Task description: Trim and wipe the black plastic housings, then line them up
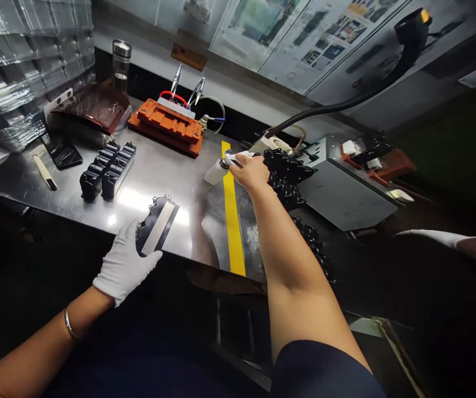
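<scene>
My left hand, in a white glove, grips the near end of a black plastic part with a pale flat strip along its top. Thumb and fingers lie on either side of that part, which rests at the table's front edge. Bare-skinned and stretched far forward, my right hand has its fingers closed on what looks like a white cloth. They meet the metal top of a white bottle beside the yellow tape. My right fingertips are partly hidden by the white material.
Black moulded parts stand at left, near a cutter knife. An orange fixture sits at the back. More black parts and a grey box are right; another person's gloved hand shows beyond. A flexible lamp arches overhead.
</scene>
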The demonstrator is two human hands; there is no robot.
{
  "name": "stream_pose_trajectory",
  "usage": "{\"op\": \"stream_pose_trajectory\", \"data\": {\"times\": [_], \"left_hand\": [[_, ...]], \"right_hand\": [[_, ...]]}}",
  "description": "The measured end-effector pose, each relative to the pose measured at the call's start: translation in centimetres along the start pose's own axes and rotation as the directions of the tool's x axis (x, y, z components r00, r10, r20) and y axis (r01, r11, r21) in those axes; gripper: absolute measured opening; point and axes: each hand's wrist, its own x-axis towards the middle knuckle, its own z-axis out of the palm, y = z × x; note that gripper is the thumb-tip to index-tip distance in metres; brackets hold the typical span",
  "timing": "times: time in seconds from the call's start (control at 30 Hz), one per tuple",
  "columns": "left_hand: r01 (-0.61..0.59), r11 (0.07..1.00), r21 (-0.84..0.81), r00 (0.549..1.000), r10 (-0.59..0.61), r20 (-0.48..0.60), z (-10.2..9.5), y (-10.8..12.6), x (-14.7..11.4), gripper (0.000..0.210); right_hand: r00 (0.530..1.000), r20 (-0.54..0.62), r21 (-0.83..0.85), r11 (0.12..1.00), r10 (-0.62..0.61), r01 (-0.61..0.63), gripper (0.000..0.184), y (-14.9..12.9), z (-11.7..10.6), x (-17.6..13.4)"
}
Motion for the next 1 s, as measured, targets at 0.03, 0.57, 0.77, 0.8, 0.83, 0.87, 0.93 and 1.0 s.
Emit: {"op": "stream_pose_trajectory", "data": {"times": [0.03,0.57,0.77,0.8,0.83,0.87,0.93,1.0], "left_hand": [[0.105,0.986,-0.132,0.994,-0.109,-0.029,0.3,-0.2,-0.4,0.08],[0.777,0.35,-0.524,0.63,-0.405,0.663,-0.7,0.0,-1.3,0.026],[0.771,0.412,-0.485,0.617,-0.293,0.731,0.4,-0.8,-1.5,0.032],[0.728,0.453,-0.514,0.664,-0.282,0.693,0.7,-0.9,-1.6,0.035],[0.687,0.491,-0.535,0.706,-0.276,0.653,0.9,-0.9,-1.6,0.038],[0.653,0.525,-0.546,0.737,-0.272,0.619,1.0,-1.0,-1.6,0.04],[0.62,0.564,-0.546,0.761,-0.262,0.593,1.2,-1.1,-1.6,0.04],[0.618,0.581,-0.53,0.758,-0.262,0.598,1.2,-1.2,-1.5,0.041]], "right_hand": [[1.0,0.02,0.0,1.0,-0.004,0.004,0.047,-0.1,0.2,0.8],[0.981,-0.05,0.117,0.975,-0.186,0.191,0.043,-2.9,-0.6,-4.6],[0.826,0.223,0.147,0.855,-0.518,0.497,0.042,-5.3,1.6,-19.4],[0.839,0.235,0.13,0.871,-0.491,0.473,0.041,-5.3,2.0,-20.9],[0.854,0.235,0.114,0.886,-0.464,0.45,0.041,-5.2,2.4,-22.0],[0.866,0.228,0.114,0.895,-0.446,0.431,0.041,-5.1,2.6,-22.6],[0.875,0.208,0.15,0.898,-0.438,0.414,0.04,-4.9,3.0,-23.0],[0.895,0.178,0.17,0.909,-0.408,0.38,0.039,-4.7,3.1,-23.0]]}}
